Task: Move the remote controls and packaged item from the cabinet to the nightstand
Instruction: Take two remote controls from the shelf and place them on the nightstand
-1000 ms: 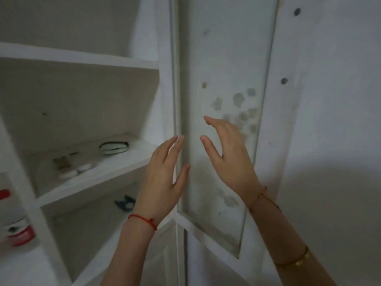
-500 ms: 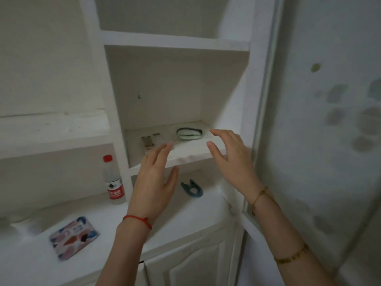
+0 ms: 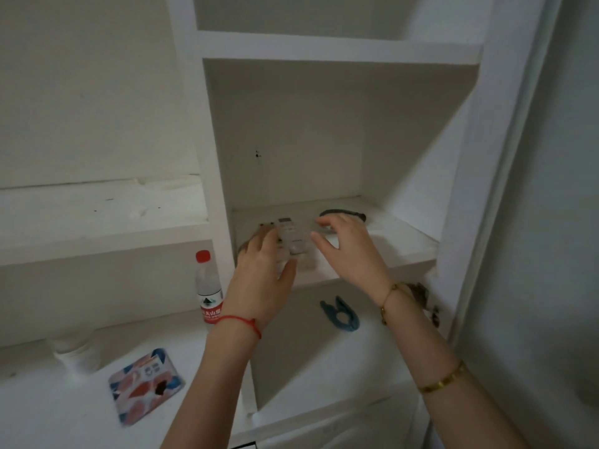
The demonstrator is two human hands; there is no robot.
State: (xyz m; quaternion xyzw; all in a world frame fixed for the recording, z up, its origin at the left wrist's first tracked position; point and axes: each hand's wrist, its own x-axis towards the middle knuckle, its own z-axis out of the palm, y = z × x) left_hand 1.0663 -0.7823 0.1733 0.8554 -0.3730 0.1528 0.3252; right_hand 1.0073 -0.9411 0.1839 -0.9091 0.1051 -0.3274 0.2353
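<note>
1. The left hand (image 3: 262, 273) reaches into the cabinet shelf (image 3: 398, 244) with its fingers spread flat over the remote controls (image 3: 290, 236). The thumb lies at their near end, so it looks set to gather them; I cannot tell whether it grips them yet.
2. The right hand (image 3: 348, 251) hovers open just to the right of the remotes, fingers curled and apart, holding nothing. It seems placed either to steady the remotes or to take the item behind it.
3. Just beyond the right hand's fingertips lies a dark-rimmed oval object (image 3: 345, 214), partly hidden. It may be the packaged item, but that is not clear.
4. Both hands likely work together because the remotes lie side by side near the shelf's front edge.
5. Below the hands, on the bench (image 3: 48, 400), stand a red-capped water bottle (image 3: 209, 288) and a colourful flat packet (image 3: 146, 385) to the left of the left forearm. A blue clip (image 3: 340, 314) lies between the wrists.
6. The nightstand is not in view.
</note>
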